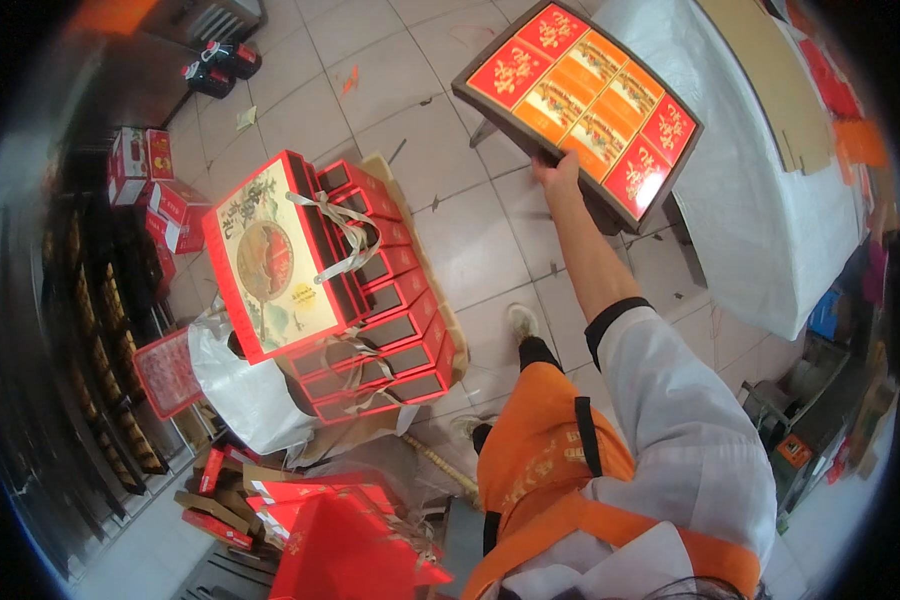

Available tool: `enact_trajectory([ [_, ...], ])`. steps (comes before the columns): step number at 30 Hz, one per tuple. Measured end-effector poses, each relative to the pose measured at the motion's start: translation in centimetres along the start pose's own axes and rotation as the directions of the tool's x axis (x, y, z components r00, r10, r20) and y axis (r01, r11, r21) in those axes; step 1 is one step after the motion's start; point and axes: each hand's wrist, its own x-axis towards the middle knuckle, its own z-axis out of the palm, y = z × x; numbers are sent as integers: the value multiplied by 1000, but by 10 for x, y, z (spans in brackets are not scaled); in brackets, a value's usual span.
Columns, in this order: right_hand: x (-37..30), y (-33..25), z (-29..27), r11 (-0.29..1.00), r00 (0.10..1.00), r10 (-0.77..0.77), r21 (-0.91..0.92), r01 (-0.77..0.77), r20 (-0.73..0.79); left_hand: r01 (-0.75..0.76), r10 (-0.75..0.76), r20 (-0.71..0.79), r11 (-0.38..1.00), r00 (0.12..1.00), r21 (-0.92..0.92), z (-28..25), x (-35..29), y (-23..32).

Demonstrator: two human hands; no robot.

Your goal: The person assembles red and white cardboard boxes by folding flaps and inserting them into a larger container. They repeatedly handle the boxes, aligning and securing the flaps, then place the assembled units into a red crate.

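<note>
My right hand (558, 172) is at the near side of a dark-rimmed open gift box (503, 120), its fingers closed round the edge. Inside the box, red packets (508, 73) fill the two ends and orange packets (600, 140) with pictures lie in the middle. The box is tilted, and dark legs of some support show below it; whether it rests on them I cannot tell. My left hand is out of view.
Red gift boxes with ribbon handles (395, 325) stand stacked at the left, a large cream-faced box (270, 255) on top. A white-covered table (760, 230) is at the right. Red bags (340, 545) lie at the bottom. Dark racks (80, 350) line the far left.
</note>
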Motion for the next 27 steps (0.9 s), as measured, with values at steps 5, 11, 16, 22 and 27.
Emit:
enact_trajectory([
  [5,-36,-14,-37,995,995,-94,-14,95,38,14,-14,-1,1000,1000,-13,15,-25,-23],
  [11,-111,-69,-136,956,942,-282,-31,292,184,-43,41,-80,999,996,-25,19,-86,-68],
  [16,-206,-139,-225,809,883,-152,-458,369,444,136,-213,-158,908,964,-398,24,-122,-98],
  [22,-295,-168,-326,679,878,-97,-614,403,469,244,-261,-490,965,832,-98,26,-111,-141],
  [27,-373,-177,-356,760,870,130,-611,220,475,353,-339,-473,933,813,-61,78,-94,-129],
])
